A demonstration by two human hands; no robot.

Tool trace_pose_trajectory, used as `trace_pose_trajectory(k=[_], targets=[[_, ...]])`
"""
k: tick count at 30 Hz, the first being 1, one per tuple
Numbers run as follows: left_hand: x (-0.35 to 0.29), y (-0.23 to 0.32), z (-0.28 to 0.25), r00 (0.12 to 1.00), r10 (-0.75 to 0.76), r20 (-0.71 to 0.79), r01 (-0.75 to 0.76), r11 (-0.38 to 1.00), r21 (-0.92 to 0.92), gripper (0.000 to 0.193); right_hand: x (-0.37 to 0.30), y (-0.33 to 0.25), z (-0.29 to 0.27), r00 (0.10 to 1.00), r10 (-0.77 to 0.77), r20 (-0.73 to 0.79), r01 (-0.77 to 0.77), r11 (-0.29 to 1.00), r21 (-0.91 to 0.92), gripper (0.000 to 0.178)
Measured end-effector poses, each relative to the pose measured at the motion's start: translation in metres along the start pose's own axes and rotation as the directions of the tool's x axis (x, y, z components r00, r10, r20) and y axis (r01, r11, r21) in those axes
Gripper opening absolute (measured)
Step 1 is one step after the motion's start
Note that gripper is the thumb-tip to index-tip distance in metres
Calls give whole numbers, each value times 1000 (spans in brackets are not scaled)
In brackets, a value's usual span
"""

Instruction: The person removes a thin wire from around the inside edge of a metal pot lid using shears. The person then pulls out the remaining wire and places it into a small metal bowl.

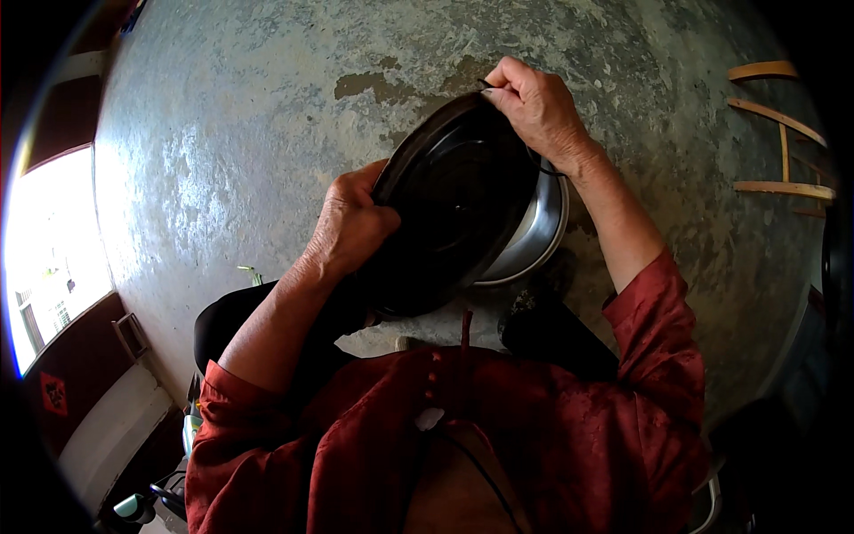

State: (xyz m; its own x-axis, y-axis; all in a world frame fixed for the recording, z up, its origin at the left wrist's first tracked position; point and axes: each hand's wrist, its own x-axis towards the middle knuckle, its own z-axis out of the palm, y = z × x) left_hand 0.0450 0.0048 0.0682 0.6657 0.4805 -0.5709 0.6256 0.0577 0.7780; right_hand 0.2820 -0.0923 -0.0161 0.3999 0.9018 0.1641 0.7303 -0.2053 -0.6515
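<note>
Both the left hand (350,224) and right hand (540,109) grip a tilted black basin (449,209) partly hiding a metal pot (544,233).

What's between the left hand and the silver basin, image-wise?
The dark round pan. In the head view it spans that stretch: left hand on its left rim, silver basin showing past its right edge.

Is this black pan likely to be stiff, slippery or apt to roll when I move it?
The pan is probably stiff, as its rim shows no sag between your left hand and right hand. Its glossy inside may be slippery. Its round rim could let it roll if stood on edge.
</note>
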Motion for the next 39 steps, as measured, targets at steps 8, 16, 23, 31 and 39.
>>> trace_pose_trajectory(k=[8, 16, 23, 31, 39], targets=[[2, 4, -5, 999, -35, 8, 35, 999, -11, 40, -1, -12, -13, 988, 134, 80, -156, 869, 469, 13], [2, 3, -5, 999, -9, 38, 9, 1000, 14, 39, 2, -26, -30, 969, 11, 247, -67, 973, 221, 13], [3, 5, 0, 997, 20, 79, -20, 1000, 9, 49, 7, -60, -29, 946, -91, 312, 55, 991, 123, 14], [3, -4, 0, 993, 95, 65, -95, 995, 8, 45, 9, -46, -34, 938, -2, 347, -37, 994, 104, 21], [3, -49, -14, 983, -174, -52, 182, 958, 222, 35, 8, 2, -26, 949, 111, 294, -162, 975, 155, 23]])
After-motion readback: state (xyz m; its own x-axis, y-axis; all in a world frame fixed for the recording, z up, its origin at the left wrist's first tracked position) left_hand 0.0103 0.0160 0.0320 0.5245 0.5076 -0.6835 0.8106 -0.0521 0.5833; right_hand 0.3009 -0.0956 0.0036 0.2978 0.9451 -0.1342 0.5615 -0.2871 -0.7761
